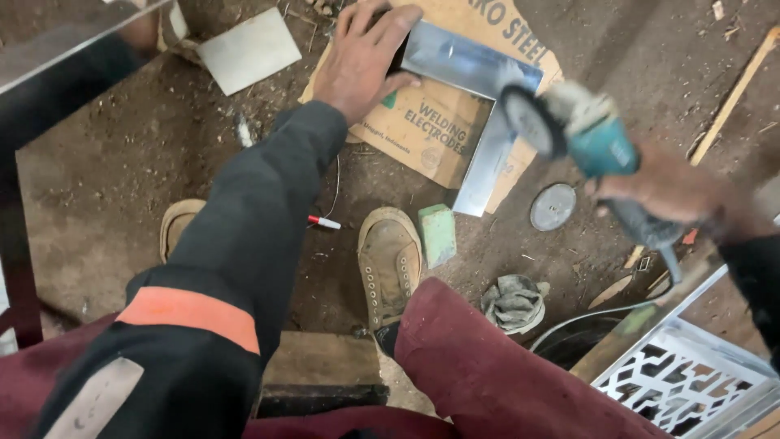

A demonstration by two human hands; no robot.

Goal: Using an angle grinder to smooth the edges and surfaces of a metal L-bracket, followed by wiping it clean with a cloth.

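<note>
My left hand (361, 57) presses down on the top end of an L-shaped shiny metal piece (479, 106) that lies on flattened brown cardboard (431, 130) on the dirt floor. My right hand (674, 191), blurred, grips a teal angle grinder (597, 146) whose round disc (530, 120) hovers beside the corner of the metal piece. Whether the disc touches the metal, I cannot tell.
My two tan shoes (392, 260) rest on the dirt. Around them lie a red-and-white marker (323, 221), a green block (439, 234), a loose grinding disc (552, 206), a grey rag (513, 302), a flat metal plate (248, 49), a white patterned metal panel (678, 378) and a wooden stick (735, 93).
</note>
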